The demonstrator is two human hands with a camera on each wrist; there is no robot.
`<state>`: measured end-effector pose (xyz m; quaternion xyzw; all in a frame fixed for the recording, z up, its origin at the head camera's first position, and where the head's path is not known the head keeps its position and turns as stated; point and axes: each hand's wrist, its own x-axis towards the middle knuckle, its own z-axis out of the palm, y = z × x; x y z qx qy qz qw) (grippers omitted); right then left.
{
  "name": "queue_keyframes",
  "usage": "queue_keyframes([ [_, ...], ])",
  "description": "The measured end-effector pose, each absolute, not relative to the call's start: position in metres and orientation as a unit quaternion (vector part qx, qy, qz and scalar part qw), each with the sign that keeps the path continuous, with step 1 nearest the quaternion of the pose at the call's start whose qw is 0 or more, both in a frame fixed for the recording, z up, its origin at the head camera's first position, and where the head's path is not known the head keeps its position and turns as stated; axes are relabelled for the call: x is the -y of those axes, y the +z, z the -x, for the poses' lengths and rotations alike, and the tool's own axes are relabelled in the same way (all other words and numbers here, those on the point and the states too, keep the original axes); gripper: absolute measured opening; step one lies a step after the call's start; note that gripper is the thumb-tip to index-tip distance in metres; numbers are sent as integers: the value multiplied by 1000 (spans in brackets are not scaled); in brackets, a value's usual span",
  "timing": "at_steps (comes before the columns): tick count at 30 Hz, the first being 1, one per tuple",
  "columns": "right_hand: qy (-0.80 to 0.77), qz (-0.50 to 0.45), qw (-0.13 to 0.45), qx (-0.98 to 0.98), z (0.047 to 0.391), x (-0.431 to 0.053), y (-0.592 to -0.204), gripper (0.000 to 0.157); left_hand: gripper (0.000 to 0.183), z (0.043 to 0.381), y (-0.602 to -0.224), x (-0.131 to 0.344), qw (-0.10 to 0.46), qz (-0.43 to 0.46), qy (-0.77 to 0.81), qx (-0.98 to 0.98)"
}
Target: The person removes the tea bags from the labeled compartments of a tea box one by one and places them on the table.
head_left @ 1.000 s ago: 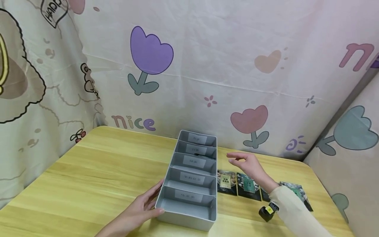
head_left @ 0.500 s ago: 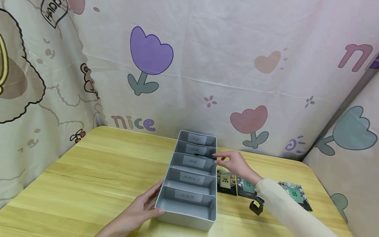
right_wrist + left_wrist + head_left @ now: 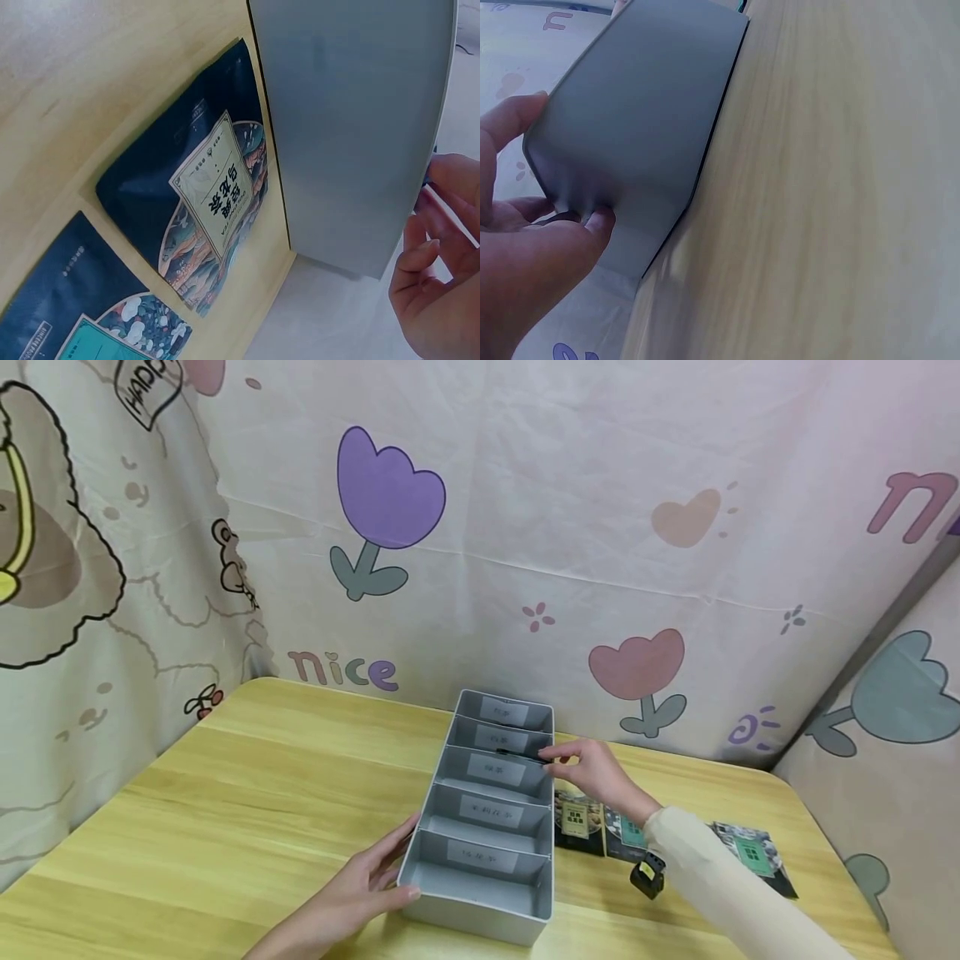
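A long grey storage box (image 3: 480,922) with several labelled compartments stands on the table. My left hand (image 3: 360,885) grips its near left corner, thumb at the front rim and fingers along the side; in the left wrist view, fingertips (image 3: 601,219) press the grey wall. My right hand (image 3: 603,777) is at the right rim, thumb and index finger pinching the edge of a dark tea packet (image 3: 519,755). Only a thin strip of that packet shows, by the divider between the second and third compartments from the back; the rest is hidden inside.
Right of the box lie a tea packet with a yellow label (image 3: 575,820) and a green-labelled packet (image 3: 632,833), partly under the right arm. Another green-labelled packet (image 3: 753,856) lies farther right. A printed curtain (image 3: 480,527) hangs behind the wooden table (image 3: 285,777).
My right hand has moved left from above the packets to the box's right rim, where its fingers now pinch the dark packet's edge. The left hand stays on the box corner.
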<state>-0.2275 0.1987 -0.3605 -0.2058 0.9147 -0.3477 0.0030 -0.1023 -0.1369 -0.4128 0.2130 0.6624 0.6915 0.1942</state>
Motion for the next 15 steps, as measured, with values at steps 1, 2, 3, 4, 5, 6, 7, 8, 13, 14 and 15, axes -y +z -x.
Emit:
queue_keyframes([
  [1, -346, 209, 1, -915, 228, -199, -361, 25, 81, 102, -413, 137, 194, -213, 691, -663],
  [2, -345, 211, 0, -914, 228, -198, -361, 24, 81, 102, -413, 137, 194, -212, 692, -663],
  [3, -343, 215, -4, -914, 228, -198, -361, 23, 81, 102, -413, 137, 195, -212, 692, -662],
  [4, -341, 218, -8, -914, 229, -198, -361, 22, 81, 102, -413, 137, 195, -211, 692, -662],
  [5, -337, 223, -13, -914, 229, -198, -361, 21, 81, 101, -413, 137, 196, -210, 693, -661],
  [6, -334, 228, -18, -914, 229, -198, -362, 20, 81, 101, -413, 137, 196, -209, 693, -661],
  [7, -330, 233, -24, -914, 230, -198, -362, 20, 81, 101, -413, 137, 197, -209, 693, -661],
  [8, -329, 237, -29, -914, 230, -197, -362, 19, 81, 102, -413, 137, 197, -209, 694, -661],
  [13, -321, 243, -52, -914, 231, -196, -363, 19, 81, 102, -412, 137, 195, -211, 693, -661],
  [14, -320, 243, -56, -914, 231, -196, -363, 19, 81, 102, -413, 137, 194, -211, 694, -661],
  [15, -320, 243, -60, -914, 230, -196, -364, 18, 81, 102, -413, 137, 193, -212, 694, -661],
])
